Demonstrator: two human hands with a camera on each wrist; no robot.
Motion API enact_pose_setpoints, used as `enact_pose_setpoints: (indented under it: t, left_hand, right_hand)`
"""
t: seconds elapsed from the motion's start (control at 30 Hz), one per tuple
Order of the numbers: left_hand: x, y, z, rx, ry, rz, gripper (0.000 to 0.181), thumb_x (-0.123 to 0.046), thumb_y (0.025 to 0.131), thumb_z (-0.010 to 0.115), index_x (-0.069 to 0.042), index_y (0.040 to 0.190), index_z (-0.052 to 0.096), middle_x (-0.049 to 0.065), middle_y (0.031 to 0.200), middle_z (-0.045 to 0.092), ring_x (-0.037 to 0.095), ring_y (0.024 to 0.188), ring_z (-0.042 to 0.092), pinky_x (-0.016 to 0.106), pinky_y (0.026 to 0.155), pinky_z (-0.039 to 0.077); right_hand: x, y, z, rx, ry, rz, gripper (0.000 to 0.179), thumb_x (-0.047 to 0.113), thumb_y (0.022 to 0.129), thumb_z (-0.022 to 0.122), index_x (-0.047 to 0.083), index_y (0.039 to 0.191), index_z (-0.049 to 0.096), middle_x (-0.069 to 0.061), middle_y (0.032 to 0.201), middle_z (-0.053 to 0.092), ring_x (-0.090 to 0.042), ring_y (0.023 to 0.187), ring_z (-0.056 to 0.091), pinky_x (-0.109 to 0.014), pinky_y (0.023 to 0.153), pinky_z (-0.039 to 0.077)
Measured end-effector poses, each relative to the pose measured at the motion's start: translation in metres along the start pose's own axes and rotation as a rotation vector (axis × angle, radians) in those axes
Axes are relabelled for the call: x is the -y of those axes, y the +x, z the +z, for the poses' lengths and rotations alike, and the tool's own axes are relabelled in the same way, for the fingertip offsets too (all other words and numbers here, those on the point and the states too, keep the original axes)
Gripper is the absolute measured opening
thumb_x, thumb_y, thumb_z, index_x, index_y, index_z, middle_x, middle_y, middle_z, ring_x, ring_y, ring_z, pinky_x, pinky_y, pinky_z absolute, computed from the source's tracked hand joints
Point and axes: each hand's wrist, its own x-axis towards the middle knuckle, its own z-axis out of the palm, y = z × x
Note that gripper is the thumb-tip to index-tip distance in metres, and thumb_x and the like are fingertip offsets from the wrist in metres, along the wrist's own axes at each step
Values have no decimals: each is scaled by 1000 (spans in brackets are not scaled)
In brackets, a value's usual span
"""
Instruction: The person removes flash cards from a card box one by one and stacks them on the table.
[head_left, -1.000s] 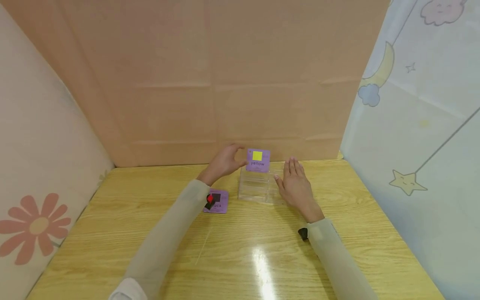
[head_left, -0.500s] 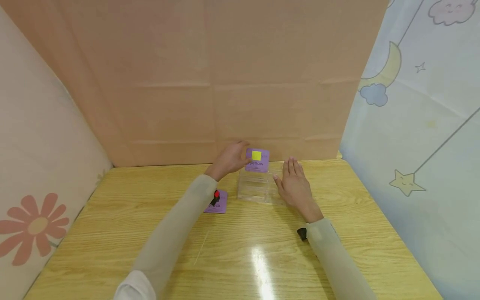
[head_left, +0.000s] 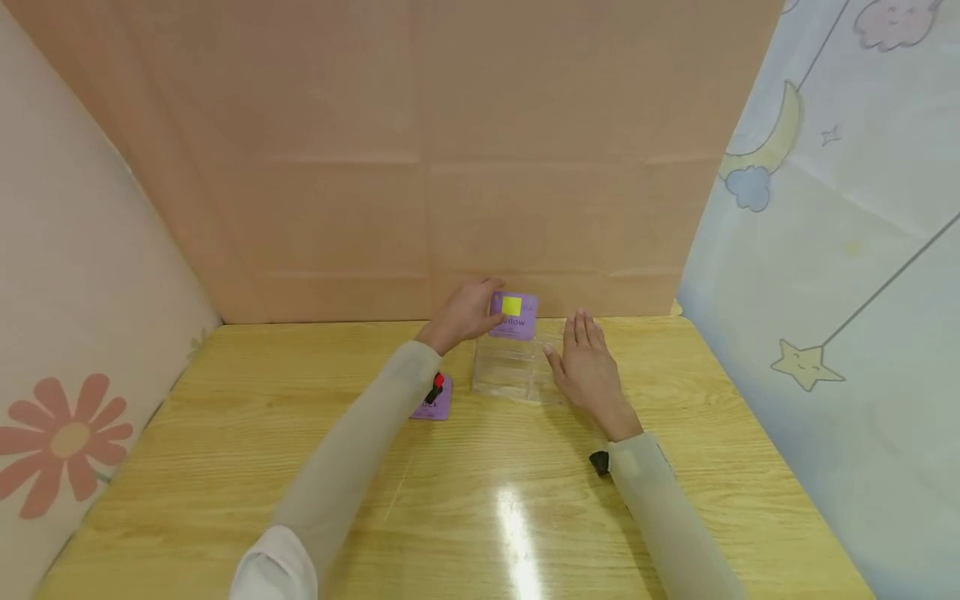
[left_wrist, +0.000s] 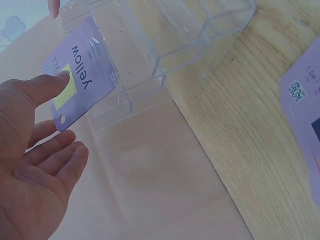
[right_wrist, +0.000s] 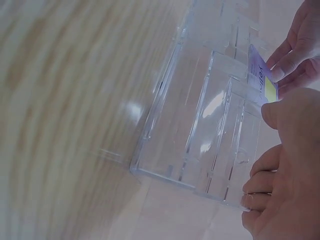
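A purple card with a yellow square and the word "yellow" stands upright in the back row of a clear, stepped plastic holder. My left hand pinches its left side. In the left wrist view the thumb lies over the yellow square of the card, and the fingers are behind. The card's lower edge sits at the rear slot of the holder. My right hand rests along the holder's right side with its fingers straight.
Another purple card, partly hidden by the left wrist's camera, lies flat on the wooden table left of the holder. A brown paper sheet rises behind the table, and patterned panels flank it.
My left hand has moved right from beside the yellow card onto it, its thumb now over the front. The right hand has stayed at the holder.
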Motion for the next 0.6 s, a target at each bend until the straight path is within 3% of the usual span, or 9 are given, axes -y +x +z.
enact_pose_setpoints:
  t: [0.33, 0.6]
  left_hand:
    - [-1, 0, 8, 19, 13, -13, 66, -27, 96, 78, -4, 152, 52, 15, 152, 59, 30, 134, 62, 42, 115, 52]
    - [-3, 1, 9, 19, 36, 0, 63, -26, 97, 77, -4, 151, 53, 14, 137, 69, 24, 110, 69, 38, 97, 59]
  right_hand:
    - [0, -4, 0, 3, -6, 3, 76, 43, 113, 40, -16, 158, 25, -37, 168, 20, -48, 161, 17, -60, 133, 17]
    - [-1, -3, 1, -18, -23, -9, 76, 43, 113, 41, -17, 157, 29, -37, 167, 24, -48, 161, 19, -60, 132, 19]
